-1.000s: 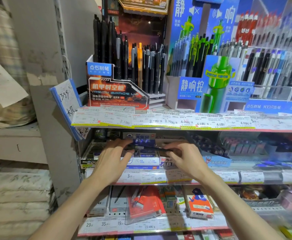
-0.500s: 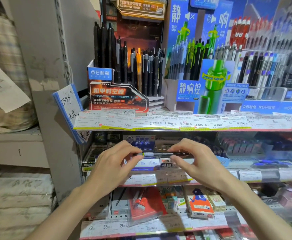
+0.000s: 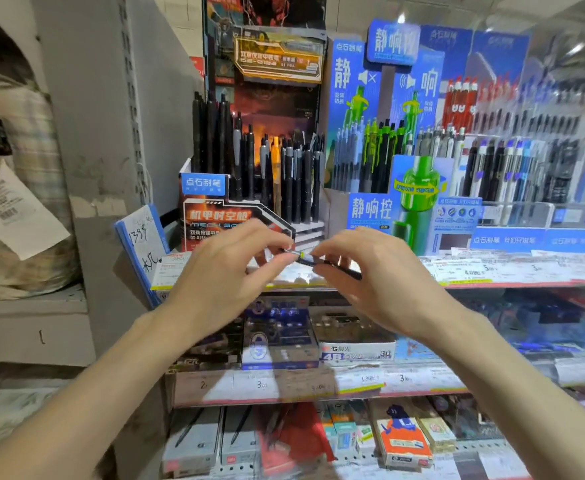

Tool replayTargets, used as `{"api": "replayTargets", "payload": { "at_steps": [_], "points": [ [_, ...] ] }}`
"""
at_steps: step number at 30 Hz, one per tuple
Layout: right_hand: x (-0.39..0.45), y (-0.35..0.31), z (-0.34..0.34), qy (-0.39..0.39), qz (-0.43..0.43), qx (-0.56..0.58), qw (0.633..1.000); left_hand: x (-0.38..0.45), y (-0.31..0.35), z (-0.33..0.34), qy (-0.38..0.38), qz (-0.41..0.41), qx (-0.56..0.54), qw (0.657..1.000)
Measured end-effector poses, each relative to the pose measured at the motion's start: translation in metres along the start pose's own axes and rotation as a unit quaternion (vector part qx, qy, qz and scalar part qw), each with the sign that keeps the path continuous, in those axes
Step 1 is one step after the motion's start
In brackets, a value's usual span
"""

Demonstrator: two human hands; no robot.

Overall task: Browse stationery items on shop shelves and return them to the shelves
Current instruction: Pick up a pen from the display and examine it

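Two bare forearms come up from the bottom corners and meet mid-frame. Left hand (image 3: 228,268) pinches one end of a dark pen (image 3: 322,262) w/ thumb + forefinger; that end has a pale band w/ a yellowish ring. Right hand (image 3: 381,282) grips the other part of the barrel, fingers curled round it, so the pen is held by both hands, roughly level, tilting down to the right. Pen sits centre frame, in front of the price-tag strip (image 3: 474,271) on the upper shelf edge; can't tell if it touches.

Below the hands, mid shelf: boxes incl. a white-and-blue one marked 4B (image 3: 356,351). Lowest shelf at bottom: flat packs, an orange-and-white box (image 3: 405,441).

Behind the hands, upper shelf: dark-and-orange display stand (image 3: 214,216) full of upright black pens, then a blue-and-green stand (image 3: 388,202) centre-right, more pen racks blurred far right. Handwritten blue-edged card (image 3: 142,237) hangs at left; grey upright + sacks beyond, upper left.
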State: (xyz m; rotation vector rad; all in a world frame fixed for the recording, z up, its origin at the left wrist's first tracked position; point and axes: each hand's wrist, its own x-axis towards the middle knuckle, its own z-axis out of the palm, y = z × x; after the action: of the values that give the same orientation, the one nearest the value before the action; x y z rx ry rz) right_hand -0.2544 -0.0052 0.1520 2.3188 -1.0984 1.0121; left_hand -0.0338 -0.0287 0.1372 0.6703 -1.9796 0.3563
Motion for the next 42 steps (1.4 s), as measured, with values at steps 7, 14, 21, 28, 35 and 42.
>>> {"api": "replayTargets", "payload": {
  "at_steps": [7, 14, 21, 28, 35, 42],
  "points": [
    [0.045, 0.008, 0.008, 0.109, 0.128, 0.098, 0.981, 0.027, -0.040, -0.002, -0.007, -0.015, 0.177, 0.984],
    [0.086, 0.010, 0.025, 0.202, 0.217, 0.229, 0.927, 0.033, -0.049, 0.007, -0.036, -0.016, 0.215, 0.976],
    [0.111, 0.015, 0.034, 0.230, 0.238, 0.236, 0.914, 0.032, -0.051, 0.011, -0.026, -0.031, 0.200, 0.979],
    [0.126, 0.017, 0.043, 0.208, 0.269, 0.218, 0.915, 0.031, -0.051, 0.013, -0.019, -0.041, 0.192, 0.980],
    [0.128, 0.011, 0.042, 0.158, 0.278, 0.137, 0.937, 0.030, -0.052, 0.014, -0.013, -0.046, 0.184, 0.982],
    [0.120, 0.009, 0.046, 0.094, 0.294, 0.064, 0.949, 0.029, -0.051, 0.013, -0.009, -0.043, 0.176, 0.983]
  ]
}}
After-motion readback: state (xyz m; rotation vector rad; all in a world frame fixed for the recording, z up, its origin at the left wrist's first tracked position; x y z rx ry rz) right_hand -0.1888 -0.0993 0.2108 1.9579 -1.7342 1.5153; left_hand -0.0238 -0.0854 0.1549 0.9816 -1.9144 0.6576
